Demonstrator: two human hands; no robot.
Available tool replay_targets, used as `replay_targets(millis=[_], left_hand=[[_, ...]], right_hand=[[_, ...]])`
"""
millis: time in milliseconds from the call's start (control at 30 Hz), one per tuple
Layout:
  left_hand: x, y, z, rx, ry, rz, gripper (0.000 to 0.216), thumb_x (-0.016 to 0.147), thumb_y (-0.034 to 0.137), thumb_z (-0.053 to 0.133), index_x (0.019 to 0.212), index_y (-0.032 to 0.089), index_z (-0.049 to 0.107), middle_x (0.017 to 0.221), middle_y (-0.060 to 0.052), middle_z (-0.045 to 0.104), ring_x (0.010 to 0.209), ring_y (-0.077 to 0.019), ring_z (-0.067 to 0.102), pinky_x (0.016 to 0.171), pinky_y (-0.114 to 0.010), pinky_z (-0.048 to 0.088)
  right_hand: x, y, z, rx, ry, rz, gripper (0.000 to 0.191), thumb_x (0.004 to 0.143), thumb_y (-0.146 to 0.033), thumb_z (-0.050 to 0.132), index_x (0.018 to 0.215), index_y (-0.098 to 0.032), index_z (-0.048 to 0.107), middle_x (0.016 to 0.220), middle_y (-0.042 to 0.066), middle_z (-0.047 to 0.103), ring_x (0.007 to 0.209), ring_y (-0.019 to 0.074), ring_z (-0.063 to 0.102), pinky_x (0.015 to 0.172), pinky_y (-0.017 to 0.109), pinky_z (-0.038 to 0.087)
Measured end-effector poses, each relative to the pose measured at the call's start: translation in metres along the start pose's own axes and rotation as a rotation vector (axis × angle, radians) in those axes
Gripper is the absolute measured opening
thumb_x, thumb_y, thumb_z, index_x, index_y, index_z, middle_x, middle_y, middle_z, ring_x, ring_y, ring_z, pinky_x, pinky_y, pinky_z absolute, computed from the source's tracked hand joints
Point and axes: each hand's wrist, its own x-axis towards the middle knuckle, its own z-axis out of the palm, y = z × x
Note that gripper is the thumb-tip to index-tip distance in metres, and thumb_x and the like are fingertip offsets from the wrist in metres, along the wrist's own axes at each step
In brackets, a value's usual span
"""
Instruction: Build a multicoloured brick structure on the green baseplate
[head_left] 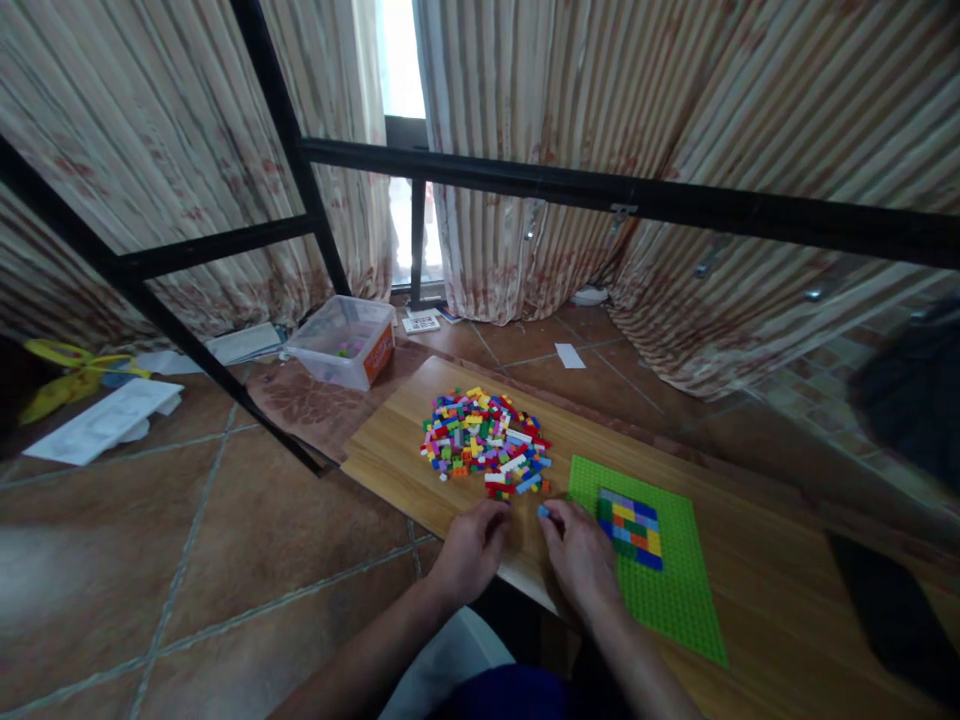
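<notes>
Being pinched by the right hand (581, 555), a small blue brick (543, 511) is held just nearside of the brick pile (484, 445). At the pile's near edge the left hand (476, 545) is curled; its grip cannot be told. A green baseplate (667, 600) is set right of the pile.

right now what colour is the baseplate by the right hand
The baseplate is bright green; the head view shows it best.

The right grip (581, 560) pinches a small blue brick (543, 511) at its fingertips; the green baseplate (675, 600) lies just right of it. The left grip (472, 545) rests curled on the tabletop (390, 460), the loose brick pile (486, 442) just beyond both grips.
</notes>
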Motion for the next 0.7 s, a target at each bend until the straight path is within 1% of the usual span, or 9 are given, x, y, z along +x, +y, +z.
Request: replay_targets(millis=[100,233,333,433,533,600,700], left_hand=[[-0.001,-0.006,-0.019,0.045,0.041,0.008,0.018,0.087,0.015,0.05,0.097,0.018,0.065,0.093,-0.006,0.069,0.086,-0.0179,0.064,0.078,-0.029,0.051],[0.005,-0.016,-0.04,0.081,0.148,-0.003,0.017,0.089,0.018,0.049,0.096,0.018,0.065,0.091,-0.006,0.068,0.083,-0.0173,0.064,0.075,-0.029,0.051],[0.01,-0.025,-0.053,0.087,0.222,-0.014,0.018,0.088,0.018,0.049,0.097,0.019,0.065,0.095,-0.006,0.068,0.087,-0.0174,0.064,0.078,-0.03,0.052],[0.019,-0.03,-0.063,0.127,0.272,-0.029,0.018,0.088,0.018,0.049,0.098,0.019,0.064,0.095,-0.005,0.068,0.086,-0.0169,0.064,0.078,-0.029,0.052],[0.036,-0.026,-0.071,0.28,0.309,-0.078,0.016,0.089,0.024,0.052,0.097,0.019,0.064,0.096,-0.006,0.066,0.085,-0.0173,0.063,0.078,-0.029,0.051],[0.052,-0.019,-0.074,0.438,0.317,-0.131,0.019,0.088,0.033,0.055,0.098,0.02,0.065,0.098,-0.007,0.064,0.086,-0.0189,0.063,0.077,-0.03,0.05],[0.074,-0.009,-0.074,0.649,0.274,-0.197,0.027,0.087,0.043,0.054,0.089,0.018,0.066,0.096,-0.01,0.063,0.09,-0.0239,0.062,0.078,-0.033,0.049]], right_hand=[[0.008,-0.005,0.006,-0.002,-0.004,-0.015,0.02,0.084,-0.026,0.048,0.095,-0.026,0.065,0.087,0.005,0.068,0.083,0.0234,0.063,0.076,0.035,0.046],[0.02,-0.013,0.014,0.055,-0.028,-0.017,0.022,0.084,-0.028,0.047,0.098,-0.026,0.065,0.087,0.004,0.069,0.083,0.0233,0.064,0.074,0.035,0.047],[0.027,-0.014,0.019,0.142,-0.023,0.002,0.026,0.084,-0.029,0.047,0.103,-0.025,0.065,0.093,0.005,0.07,0.086,0.0235,0.066,0.077,0.036,0.049],[0.027,-0.014,0.02,0.221,-0.011,0.011,0.029,0.084,-0.029,0.047,0.106,-0.024,0.065,0.098,0.006,0.071,0.09,0.0235,0.066,0.082,0.039,0.049],[0.022,-0.015,0.018,0.259,0.001,0.024,0.028,0.085,-0.03,0.046,0.104,-0.023,0.065,0.101,0.007,0.07,0.093,0.0234,0.065,0.086,0.04,0.049],[0.016,-0.016,0.016,0.283,-0.002,0.038,0.026,0.086,-0.031,0.046,0.101,-0.022,0.066,0.101,0.008,0.07,0.094,0.0232,0.065,0.087,0.039,0.049],[0.008,-0.019,0.014,0.326,-0.013,0.043,0.026,0.087,-0.033,0.047,0.099,-0.021,0.067,0.101,0.008,0.07,0.095,0.0224,0.065,0.087,0.038,0.048]])
